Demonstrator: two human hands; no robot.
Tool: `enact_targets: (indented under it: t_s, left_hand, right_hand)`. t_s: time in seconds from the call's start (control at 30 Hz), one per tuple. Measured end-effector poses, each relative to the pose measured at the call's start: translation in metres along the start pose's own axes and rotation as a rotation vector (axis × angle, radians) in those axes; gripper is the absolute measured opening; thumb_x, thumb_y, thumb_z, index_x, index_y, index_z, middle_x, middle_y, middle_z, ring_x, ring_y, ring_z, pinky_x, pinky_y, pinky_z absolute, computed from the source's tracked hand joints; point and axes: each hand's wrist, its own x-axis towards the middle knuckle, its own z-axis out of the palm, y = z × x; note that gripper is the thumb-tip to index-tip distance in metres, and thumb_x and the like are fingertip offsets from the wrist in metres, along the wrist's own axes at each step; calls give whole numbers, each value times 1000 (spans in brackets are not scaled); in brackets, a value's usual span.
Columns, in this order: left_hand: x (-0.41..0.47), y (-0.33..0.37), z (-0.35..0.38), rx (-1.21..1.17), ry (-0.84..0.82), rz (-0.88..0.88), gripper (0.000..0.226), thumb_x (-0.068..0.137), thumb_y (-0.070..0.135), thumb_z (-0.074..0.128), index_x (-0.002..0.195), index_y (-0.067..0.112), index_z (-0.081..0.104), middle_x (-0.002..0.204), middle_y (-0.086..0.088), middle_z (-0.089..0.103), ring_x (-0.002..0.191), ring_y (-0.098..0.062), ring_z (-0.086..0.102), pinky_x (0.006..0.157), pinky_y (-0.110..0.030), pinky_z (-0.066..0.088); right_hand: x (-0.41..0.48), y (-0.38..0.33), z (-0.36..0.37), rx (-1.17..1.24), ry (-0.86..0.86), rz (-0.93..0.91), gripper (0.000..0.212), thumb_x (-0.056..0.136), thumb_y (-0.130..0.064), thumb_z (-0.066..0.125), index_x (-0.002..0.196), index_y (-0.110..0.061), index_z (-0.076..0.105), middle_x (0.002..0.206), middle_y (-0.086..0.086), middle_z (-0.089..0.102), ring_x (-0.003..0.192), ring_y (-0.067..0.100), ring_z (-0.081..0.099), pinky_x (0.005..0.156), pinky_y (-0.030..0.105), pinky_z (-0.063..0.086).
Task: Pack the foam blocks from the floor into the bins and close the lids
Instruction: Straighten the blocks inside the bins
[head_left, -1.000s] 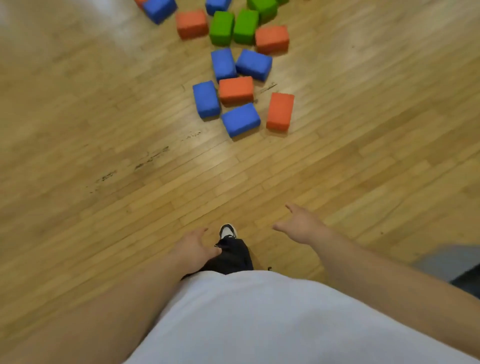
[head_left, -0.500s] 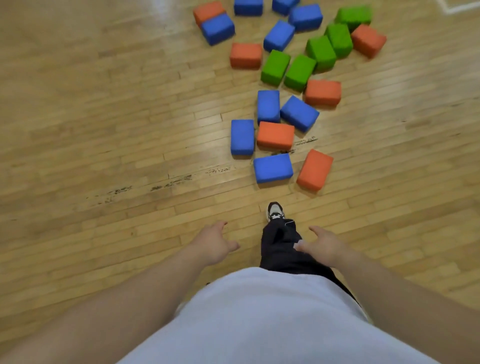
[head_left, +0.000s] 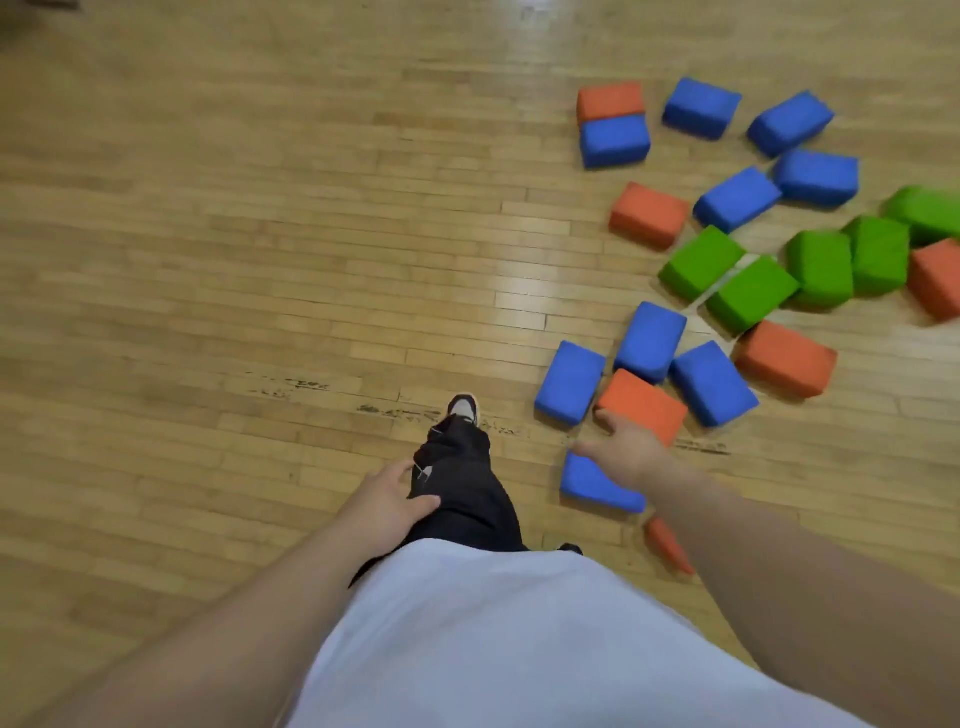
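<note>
- On the floor (head_left: 270, 270) at two o'clock, foam blocks (head_left: 712, 383) look light, squashy; grip across the narrow sides.
- Right hand (head_left: 626, 456) reaches, spread and empty; left hand (head_left: 385, 506) hangs relaxed.

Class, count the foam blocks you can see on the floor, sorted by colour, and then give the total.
Blue blocks: 9 (one partly behind the right hand)
Orange blocks: 6 (one mostly hidden by the right arm)
Green blocks: 5
Total: 20
</note>
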Motion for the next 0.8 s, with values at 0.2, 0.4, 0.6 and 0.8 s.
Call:
enact_targets:
  t_s: [0.2, 0.4, 0.6, 0.8]
  left_hand:
    - [108, 14, -87, -87, -24, -152, 70, 95, 51, 63, 154, 24, 39, 155, -7, 44, 137, -26, 47, 99, -32, 38]
    - [215, 111, -210, 32, -102, -134, 78, 88, 56, 67, 153, 24, 39, 119, 1, 65, 105, -21, 62, 90, -31, 49]
    - [306, 275, -291, 143, -148, 106, 77, 93, 52, 64, 157, 25, 33, 155, -8, 42, 134, -28, 48, 105, -38, 42]
    - [403, 389, -343, 160, -155, 160, 76, 90, 55, 66, 154, 28, 36, 154, -4, 43, 122, -29, 58, 95, -37, 51]
  right_hand:
    - [110, -108, -57, 0, 0, 27, 75, 95, -49, 62, 158, -24, 29, 107, 2, 61, 85, 18, 59, 66, 28, 43]
    - [174, -179, -110, 24, 22, 182, 78, 90, -49, 68, 156, -20, 36, 148, 10, 52, 128, 29, 54, 106, 37, 43]
    - [227, -227, -181, 275, 94, 319, 82, 87, -59, 65, 155, -20, 39, 157, 4, 43, 142, 27, 42, 116, 40, 33]
    - [332, -259, -244, 402, 78, 399, 77, 90, -52, 66, 153, -14, 42, 158, 6, 41, 143, 28, 40, 112, 38, 34]
